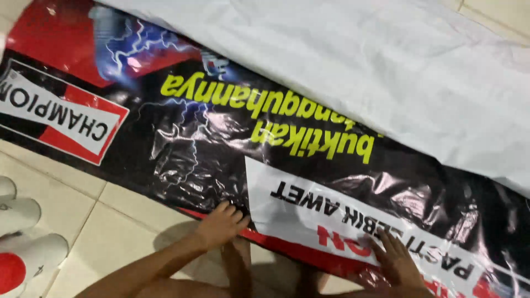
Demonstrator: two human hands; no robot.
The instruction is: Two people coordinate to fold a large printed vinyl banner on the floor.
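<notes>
On the near edge of the banner, both hands lie flat:
Left fingers [234,212]: held close together and laid flat, tips touching the glossy black, red and white printed plastic banner [210,132] at the corner of its white panel; pinching nothing.
Left hand [221,225]: palm down at the near middle of the scene, forearm running back to the near left over the floor.
Right fingers [383,243]: slightly spread, pressed flat on the white panel and red stripe of the banner; pinching nothing.
Right hand [398,264]: palm down at the near right, well apart from the left hand.
Banner: spread on the floor, running from far left to near right, surface wrinkled and shiny, with yellow lettering and blue lightning print.
White sheet [386,66]: a pale plastic sheet lying over the far side of the banner, its edge slanting from far left to right.
Floor [110,221]: cream tiles, bare at near left.
White and red objects [22,248]: rounded, at the near left edge on the tiles; what they are, I cannot tell.
</notes>
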